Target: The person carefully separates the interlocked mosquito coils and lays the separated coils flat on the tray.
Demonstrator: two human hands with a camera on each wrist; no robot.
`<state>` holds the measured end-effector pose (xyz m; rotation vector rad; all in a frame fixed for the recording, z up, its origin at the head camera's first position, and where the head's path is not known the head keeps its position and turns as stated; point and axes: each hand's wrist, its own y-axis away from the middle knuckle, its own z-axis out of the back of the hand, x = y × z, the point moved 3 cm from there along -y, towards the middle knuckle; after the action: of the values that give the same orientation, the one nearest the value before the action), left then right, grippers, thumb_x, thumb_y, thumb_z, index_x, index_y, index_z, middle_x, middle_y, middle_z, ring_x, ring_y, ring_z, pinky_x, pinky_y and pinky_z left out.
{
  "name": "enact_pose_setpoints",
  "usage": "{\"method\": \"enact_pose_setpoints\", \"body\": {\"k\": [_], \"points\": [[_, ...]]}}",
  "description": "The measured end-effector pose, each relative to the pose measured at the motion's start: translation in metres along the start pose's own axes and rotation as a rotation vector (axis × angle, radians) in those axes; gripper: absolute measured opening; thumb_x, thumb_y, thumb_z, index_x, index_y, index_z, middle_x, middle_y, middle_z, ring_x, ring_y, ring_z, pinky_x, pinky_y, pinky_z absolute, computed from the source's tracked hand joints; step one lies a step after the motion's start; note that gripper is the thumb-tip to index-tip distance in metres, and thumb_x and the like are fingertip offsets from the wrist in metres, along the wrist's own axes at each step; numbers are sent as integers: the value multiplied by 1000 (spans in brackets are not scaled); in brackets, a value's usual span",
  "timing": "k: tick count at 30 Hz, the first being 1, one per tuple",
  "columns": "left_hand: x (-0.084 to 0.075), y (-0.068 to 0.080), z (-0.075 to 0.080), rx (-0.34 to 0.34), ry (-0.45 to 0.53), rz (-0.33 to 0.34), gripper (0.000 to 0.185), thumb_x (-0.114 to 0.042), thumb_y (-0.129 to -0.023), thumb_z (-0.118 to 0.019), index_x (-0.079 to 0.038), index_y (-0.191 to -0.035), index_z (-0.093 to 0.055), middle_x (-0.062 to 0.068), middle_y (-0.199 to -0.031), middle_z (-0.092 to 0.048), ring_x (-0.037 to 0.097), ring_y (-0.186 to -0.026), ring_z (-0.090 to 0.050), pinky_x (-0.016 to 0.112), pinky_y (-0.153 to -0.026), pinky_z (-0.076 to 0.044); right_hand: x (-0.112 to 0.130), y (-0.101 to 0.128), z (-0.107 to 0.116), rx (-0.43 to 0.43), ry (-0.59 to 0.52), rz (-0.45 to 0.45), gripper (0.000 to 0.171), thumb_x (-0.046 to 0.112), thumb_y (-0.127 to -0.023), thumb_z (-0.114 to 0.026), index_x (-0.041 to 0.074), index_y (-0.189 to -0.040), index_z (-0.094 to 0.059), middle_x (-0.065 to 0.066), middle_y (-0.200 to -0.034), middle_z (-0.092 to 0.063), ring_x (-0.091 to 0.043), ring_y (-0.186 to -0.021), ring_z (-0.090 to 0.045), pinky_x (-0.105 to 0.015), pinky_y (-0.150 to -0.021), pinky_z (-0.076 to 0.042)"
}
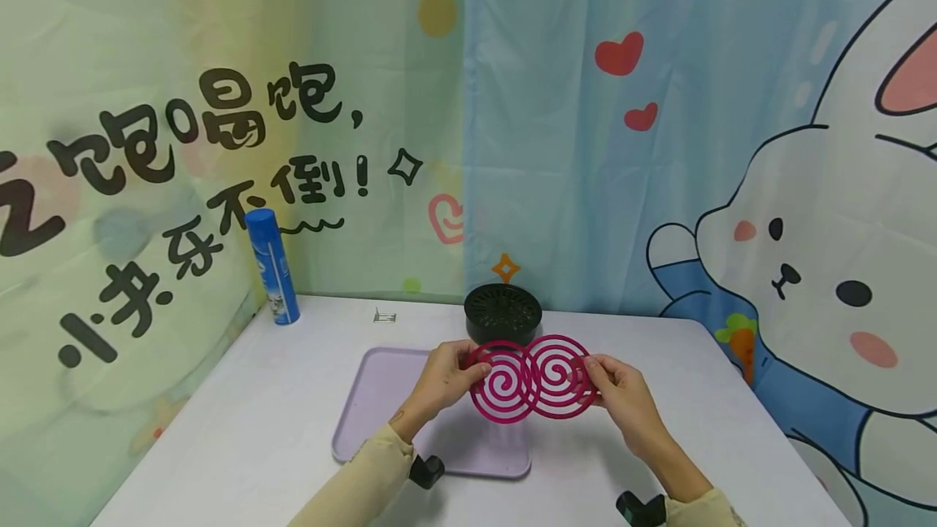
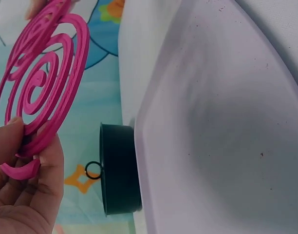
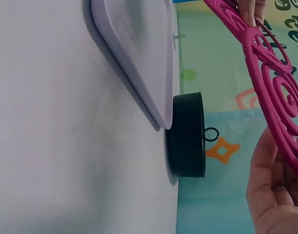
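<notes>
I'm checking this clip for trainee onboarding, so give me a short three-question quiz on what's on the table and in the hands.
1. True or false: the two pink spiral coils lie flat on the lilac tray.
2. Which thing stands at the table's back left corner? A) a blue spray can B) a glass jar C) a red cup
3. Fill in: behind the coils sits a round ____ holder with a perforated top.

Key
1. False: the left hand and the right hand hold them up in the air by their outer edges, still joined in the middle.
2. A
3. black
</notes>
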<state>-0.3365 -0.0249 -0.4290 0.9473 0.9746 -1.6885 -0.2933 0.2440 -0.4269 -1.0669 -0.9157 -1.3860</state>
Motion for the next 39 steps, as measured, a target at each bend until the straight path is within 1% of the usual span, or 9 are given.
{"method": "enact_pose_setpoints", "body": {"k": [5,8,13,20,25,31,39], "points": [[0,0,1,-10,-2,-25,7,-7,-91,-73,-3,-89,-69,5,-79,-69,9,-68,-58,21,-60,-53,0,0,-1,-4,20,-8,39,29,-102,-61,-2,-126,-61,-16,-113,-71,-17,-92,-70,-26,-81,-61],[1,-1,2,-7,12,-28,7,-6,-90,-73,-1,-89,-69,7,-79,-69,9,-68,-59,22,-60,-55,0,-1,-1,-18,32,-10,38,29,-101,-64,-1,-123,-62,-15,-111,-72,-17,-91,-70,-25,-80,-61],[3,0,3,-1,49,-6,7,-6,-91,-73,0,-92,-69,8,-81,-70,10,-70,-62,25,-63,-58,-2,-1,1,-35,35,-13,39,30,-100,-65,-1,-123,-63,-14,-110,-73,-16,-90,-71,-24,-79,-61],[6,1,5,10,73,45,8,-9,-92,-73,-3,-96,-70,5,-83,-70,10,-71,-62,27,-64,-59,-2,-1,1,-31,22,-14,40,29,-100,-65,-2,-125,-62,-15,-111,-72,-15,-90,-71,-25,-80,-61],[7,3,6,34,84,43,9,-11,-91,-74,-3,-93,-69,5,-80,-69,12,-67,-60,32,-64,-58,-3,0,0,-24,29,-18,41,29,-100,-65,-2,-126,-62,-16,-113,-72,-16,-91,-71,-25,-80,-61],[13,6,7,81,127,65,11,-12,-92,-73,-3,-92,-68,3,-77,-67,11,-64,-58,26,-60,-53,-5,-1,1,-40,37,-16,40,27,-101,-64,-3,-127,-62,-17,-113,-72,-15,-90,-71,-24,-79,-60],[19,5,11,78,170,71,12,-11,-92,-72,-1,-93,-67,3,-77,-67,11,-65,-58,24,-59,-52,-10,-4,5,-49,33,-15,42,29,-101,-63,-3,-127,-61,-17,-114,-72,-12,-88,-70,-23,-79,-60]]}}
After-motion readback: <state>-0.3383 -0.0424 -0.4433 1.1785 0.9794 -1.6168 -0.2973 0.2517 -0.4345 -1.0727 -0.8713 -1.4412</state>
